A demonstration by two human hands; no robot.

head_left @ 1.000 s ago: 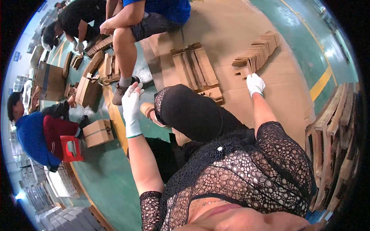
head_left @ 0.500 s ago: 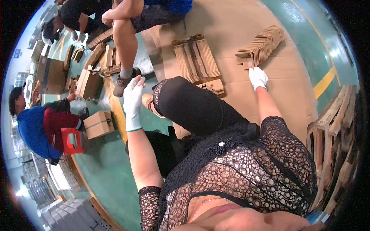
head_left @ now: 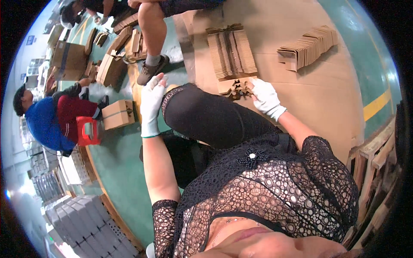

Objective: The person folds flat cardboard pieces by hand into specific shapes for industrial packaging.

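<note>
My right hand (head_left: 267, 99), in a white glove with bare fingertips, grips the right edge of notched brown cardboard inserts (head_left: 234, 88) in front of my knee. Just beyond them stands a tight row of folded cardboard inserts (head_left: 232, 49). My left hand (head_left: 152, 105), gloved the same way, is raised beside my bent knee with its fingers curled together; nothing shows in it. Off to the right, a second slanting row of folded cardboard inserts (head_left: 307, 46) rests on the flat cardboard sheet (head_left: 314, 99).
A co-worker's leg and shoe (head_left: 152, 69) are close beyond my left hand. Another person (head_left: 49, 118) sits on a red stool (head_left: 88, 129) beside a carton (head_left: 118, 115). Wooden pallets (head_left: 374, 159) stand at right; grey stacked goods (head_left: 81, 221) at lower left.
My right hand has left the slanting row and moved left to the notched inserts near my knee. My left hand stays beside the knee, its fingers more curled. The view has shifted slightly.
</note>
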